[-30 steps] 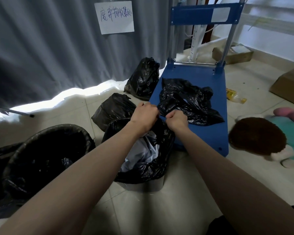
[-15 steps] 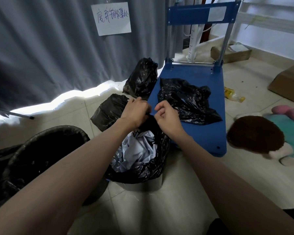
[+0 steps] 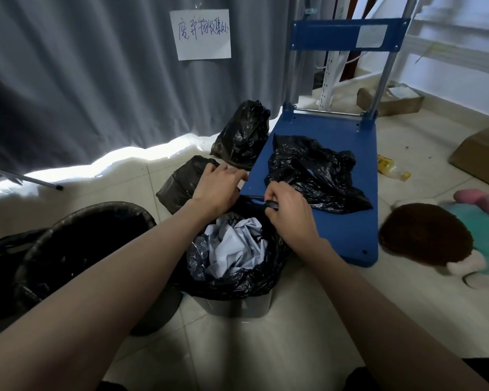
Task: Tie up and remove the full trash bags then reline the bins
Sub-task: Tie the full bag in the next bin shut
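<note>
Bare forearms, no sleeves, left hand [image 3: 219, 187], right hand [image 3: 290, 210], no gloves

Grey curtain [image 3: 82, 80], pale tiled floor [image 3: 266, 342]

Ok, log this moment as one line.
step: tying full trash bag | right hand: pinches bag edge | left hand: at bag rim, grip unclear | bag: open, in bin

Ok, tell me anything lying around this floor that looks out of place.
A stuffed toy lies on its side on the tiles right of the blue cart, and a yellow plastic bottle lies loose on the floor beyond it. Both look dropped rather than bagged. The bag in the grey bin is open, not yet tied.
</note>
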Available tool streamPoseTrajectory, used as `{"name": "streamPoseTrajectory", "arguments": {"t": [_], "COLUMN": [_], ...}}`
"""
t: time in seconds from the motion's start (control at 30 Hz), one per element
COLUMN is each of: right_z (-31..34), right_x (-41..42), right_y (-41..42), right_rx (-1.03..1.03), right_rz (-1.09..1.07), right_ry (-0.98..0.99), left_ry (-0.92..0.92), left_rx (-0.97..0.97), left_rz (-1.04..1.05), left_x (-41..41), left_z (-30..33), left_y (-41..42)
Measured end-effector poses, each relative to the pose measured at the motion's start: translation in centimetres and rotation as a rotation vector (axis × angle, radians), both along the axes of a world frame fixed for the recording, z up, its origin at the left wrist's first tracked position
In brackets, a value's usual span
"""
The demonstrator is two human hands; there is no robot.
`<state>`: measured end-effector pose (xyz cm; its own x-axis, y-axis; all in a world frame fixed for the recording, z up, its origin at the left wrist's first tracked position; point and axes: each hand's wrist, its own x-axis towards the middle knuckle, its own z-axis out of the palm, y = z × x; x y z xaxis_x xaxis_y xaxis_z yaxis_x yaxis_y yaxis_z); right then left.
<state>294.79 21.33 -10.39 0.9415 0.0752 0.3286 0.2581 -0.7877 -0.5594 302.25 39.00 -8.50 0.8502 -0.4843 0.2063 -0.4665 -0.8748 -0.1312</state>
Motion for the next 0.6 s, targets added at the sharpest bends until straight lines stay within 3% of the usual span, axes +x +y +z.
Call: {"name": "streamPoseTrajectory", "arguments": {"t": [0.2,0.6], "right_z": [-0.3,0.8], "right_x": [-0.8,-1.2], "right_y": [0.1,-0.5], "right_rx": [0.024,-0.003], "right_rz": [0.074,-0.094], "right_ry": [0.023,0.020], "left_ry": [0.142,-0.116], "left_rx": [0.039,0.046], "left_rz": [-0.155,0.085], "left_x": [-0.2,-0.8], "left_z": [0.4,0.9], "left_y": [-0.1,1.7]}}
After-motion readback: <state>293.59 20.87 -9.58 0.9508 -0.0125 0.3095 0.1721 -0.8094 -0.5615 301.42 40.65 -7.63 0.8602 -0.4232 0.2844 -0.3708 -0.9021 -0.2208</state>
